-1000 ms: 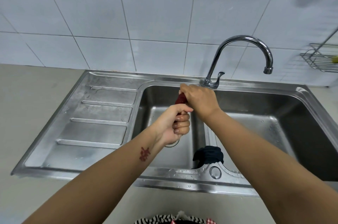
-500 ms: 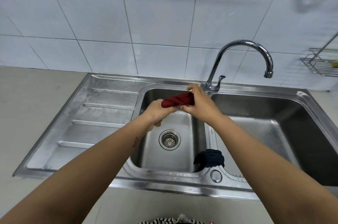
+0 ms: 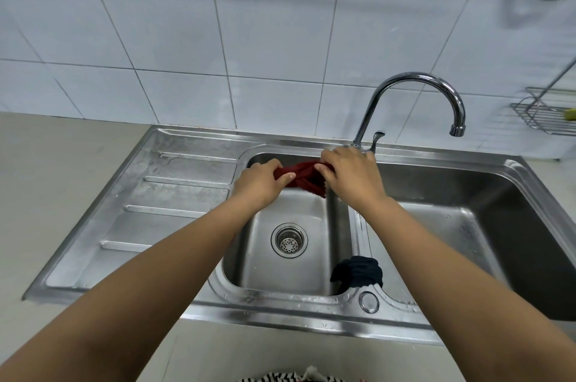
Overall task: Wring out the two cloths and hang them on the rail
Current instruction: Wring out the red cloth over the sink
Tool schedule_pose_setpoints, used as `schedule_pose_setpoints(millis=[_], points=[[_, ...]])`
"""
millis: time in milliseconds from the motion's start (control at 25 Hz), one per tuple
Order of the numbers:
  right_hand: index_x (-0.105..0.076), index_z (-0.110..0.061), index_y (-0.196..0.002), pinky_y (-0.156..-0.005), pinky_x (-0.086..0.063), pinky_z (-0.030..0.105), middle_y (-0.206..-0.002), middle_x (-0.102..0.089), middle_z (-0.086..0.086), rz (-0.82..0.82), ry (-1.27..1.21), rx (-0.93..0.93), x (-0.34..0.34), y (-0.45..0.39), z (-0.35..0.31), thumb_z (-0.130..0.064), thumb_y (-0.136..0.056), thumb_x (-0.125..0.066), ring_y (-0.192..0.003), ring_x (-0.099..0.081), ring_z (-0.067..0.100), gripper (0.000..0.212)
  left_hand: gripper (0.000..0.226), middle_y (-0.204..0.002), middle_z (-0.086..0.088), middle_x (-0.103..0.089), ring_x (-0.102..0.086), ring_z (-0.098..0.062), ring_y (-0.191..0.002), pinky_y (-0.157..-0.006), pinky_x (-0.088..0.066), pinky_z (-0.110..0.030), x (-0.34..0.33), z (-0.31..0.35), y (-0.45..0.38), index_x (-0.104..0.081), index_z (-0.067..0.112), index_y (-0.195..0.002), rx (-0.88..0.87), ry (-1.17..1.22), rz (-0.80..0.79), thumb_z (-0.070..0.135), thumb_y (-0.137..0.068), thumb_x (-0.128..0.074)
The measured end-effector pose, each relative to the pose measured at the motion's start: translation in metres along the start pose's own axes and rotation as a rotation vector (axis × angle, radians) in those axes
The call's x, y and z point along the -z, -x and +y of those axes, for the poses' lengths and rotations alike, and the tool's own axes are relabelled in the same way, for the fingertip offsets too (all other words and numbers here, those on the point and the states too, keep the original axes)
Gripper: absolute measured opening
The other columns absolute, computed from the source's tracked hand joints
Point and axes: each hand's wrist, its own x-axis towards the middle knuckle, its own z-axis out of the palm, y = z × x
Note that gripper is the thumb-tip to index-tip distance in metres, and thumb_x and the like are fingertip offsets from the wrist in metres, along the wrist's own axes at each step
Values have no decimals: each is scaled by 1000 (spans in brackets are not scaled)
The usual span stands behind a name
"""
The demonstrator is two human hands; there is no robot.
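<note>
A dark red cloth [image 3: 304,177] is stretched between both hands above the far edge of the left sink basin [image 3: 290,275]. My left hand [image 3: 260,183] grips its left end and my right hand [image 3: 350,177] grips its right end; a loose corner hangs down below the right hand. A second, dark navy cloth [image 3: 358,272] lies bunched on the divider between the two basins, near the front rim. No rail is in view.
A curved chrome faucet [image 3: 414,82] rises behind my right hand, spout over the right basin [image 3: 467,225]. The ribbed draining board [image 3: 162,204] lies to the left. A wire rack [image 3: 548,113] hangs on the tiled wall at right.
The hands turned the red cloth from upright to lying sideways and moved apart, so it now loosens and spreads between them. The view has tilted upward a little.
</note>
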Motion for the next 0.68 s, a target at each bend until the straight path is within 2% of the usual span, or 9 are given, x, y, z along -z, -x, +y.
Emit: schedule_pose_setpoints(millis=[120,200,280,320,360,440,520,600,680], points=[[-55,-24,-85,-83,-39,39,-90,-63,-2,-26,-268,-29,4,-5,-4,-38,-88,-58,-95,-55,25,15,43,-119,-8,-58,-50,-33,-117,-91,-43,-39,2,5,-1,-56,34,-116,36,-134,-52,62,-84,-51],[-52,-23,-79,-77,-44,38,-82,-62,-3,-84,-532,-116,11,-9,-6,-31,-85,-64,-85,-57,23,16,47,-126,-6,-55,-45,-31,-124,-101,-40,-44,6,7,-1,-50,41,-124,6,20,-70,58,-81,-57],[-51,-22,-76,-71,-43,35,-75,-59,-6,-127,-656,-148,17,-13,-8,-27,-83,-67,-77,-56,19,18,55,-135,-4,-52,-42,-27,-130,-107,-36,-45,11,11,0,-45,43,-133,-117,215,-78,54,-81,-62],[-51,-22,-75,-69,-42,33,-72,-58,-7,-151,-704,-151,20,-14,-9,-26,-82,-68,-74,-55,17,19,53,-135,-3,-54,-44,-25,-130,-108,-36,-43,12,15,0,-49,40,-132,-184,269,-67,50,-82,-63],[-52,-22,-74,-67,-42,31,-70,-57,-8,-174,-754,-153,23,-16,-11,-25,-82,-69,-70,-54,14,20,44,-127,-1,-60,-50,-23,-124,-105,-39,-41,14,18,1,-57,33,-124,-232,312,-43,44,-83,-65],[-54,-19,-72,-64,-40,29,-66,-54,-7,-200,-814,-178,28,-18,-14,-27,-83,-70,-66,-50,11,21,22,-94,2,-68,-63,-17,-94,-87,-50,-36,15,25,2,-64,16,-97,-241,427,-3,32,-83,-69],[-50,-17,-69,-64,-36,29,-64,-50,-5,-191,-828,-232,32,-20,-15,-30,-83,-70,-67,-47,14,28,21,-70,7,-57,-54,-9,-67,-70,-46,-31,17,28,4,-54,12,-80,-245,510,8,25,-84,-70],[-44,-17,-67,-64,-34,30,-64,-45,-2,-172,-881,-273,35,-18,-14,-30,-83,-71,-68,-44,16,34,22,-64,8,-50,-45,-7,-60,-63,-37,-27,17,30,3,-49,16,-76,-254,543,27,24,-86,-68],[-51,-10,-77,-64,-38,29,-71,-51,5,-187,-1001,-302,37,-17,-13,-26,-83,-72,-70,-49,17,27,22,-66,6,-51,-45,-10,-61,-61,-36,-25,17,30,3,-47,21,-75,-235,596,35,24,-88,-64]])
